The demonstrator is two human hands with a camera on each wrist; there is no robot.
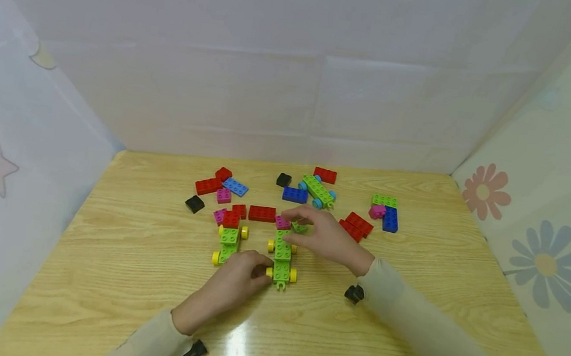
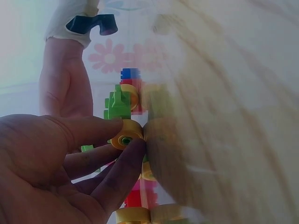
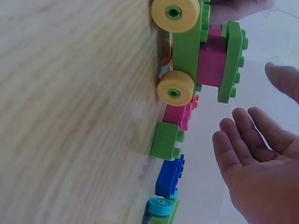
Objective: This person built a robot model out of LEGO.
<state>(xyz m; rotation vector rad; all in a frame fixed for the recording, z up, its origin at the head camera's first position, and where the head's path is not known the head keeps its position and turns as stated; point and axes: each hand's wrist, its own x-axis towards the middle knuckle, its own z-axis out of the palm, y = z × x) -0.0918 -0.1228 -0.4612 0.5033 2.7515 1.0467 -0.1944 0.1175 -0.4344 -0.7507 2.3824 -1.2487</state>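
Note:
A green toy car base [image 1: 281, 270] with yellow wheels stands in front of me. My left hand [image 1: 240, 273] pinches a yellow wheel [image 2: 133, 128] at its near end between thumb and fingertips. In the right wrist view a pink brick [image 3: 212, 63] sits on the base, topped by a green plate [image 3: 231, 65]. My right hand [image 1: 329, 236] is over the far end; its fingers are extended, holding nothing and apart from the plate in the right wrist view. To the left stands another green car [image 1: 228, 245] with yellow wheels and a red brick [image 1: 231, 219] on top.
Behind lie a long red brick [image 1: 262, 214], a pink brick [image 1: 282, 223], a blue brick [image 1: 295, 195] and a green car base [image 1: 318, 190] with blue wheels. Red bricks [image 1: 356, 227] lie right of my right hand. A black brick [image 1: 195, 204] lies at the left.

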